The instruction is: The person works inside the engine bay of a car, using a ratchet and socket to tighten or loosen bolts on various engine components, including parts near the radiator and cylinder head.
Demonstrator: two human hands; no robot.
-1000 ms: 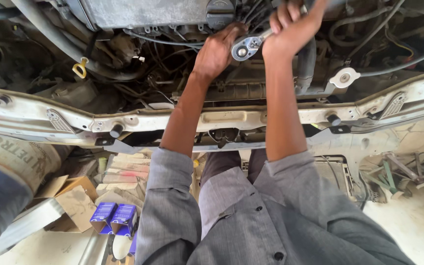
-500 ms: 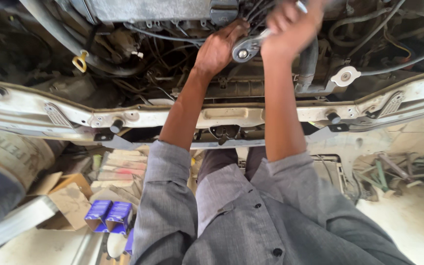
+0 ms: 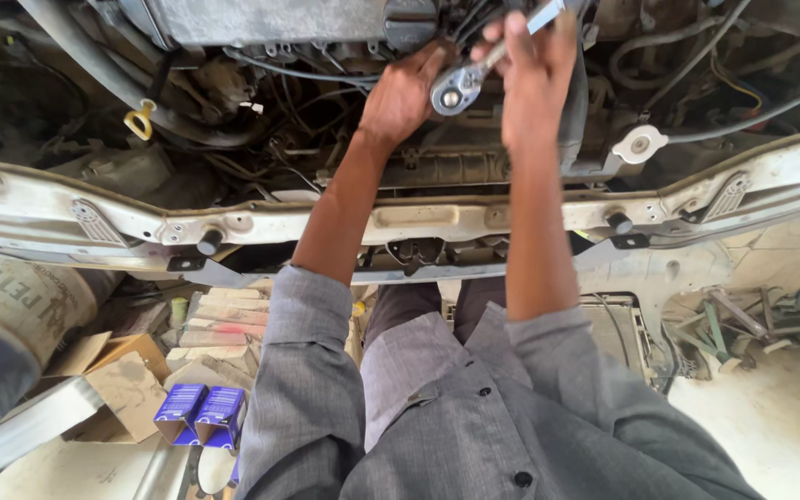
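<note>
We are leaning over the open front of a car and reaching both arms into the engine bay. Far off to the left of our left hand (image 3: 405, 93), a yellow dipstick loop (image 3: 141, 118) is poking up among dark hoses. Down and to the left of that hand, on the ground, two small blue boxes (image 3: 201, 414) are sitting side by side next to some brown cardboard (image 3: 118, 375). Our left hand is resting on the engine parts with its fingers curled, and its fingertips are touching the round head of a silver ratchet wrench (image 3: 474, 69). The wrench is lying tilted between our two hands, with its head low by the left hand and its handle going up to the right. Our right hand (image 3: 534, 65) is wrapping tight around that handle. Just to the right of the right hand, a round white cap (image 3: 639, 144) is sitting on the car. Below both hands, the pale metal front bar (image 3: 437, 220) is running across, and our arms are crossing over it.
</note>
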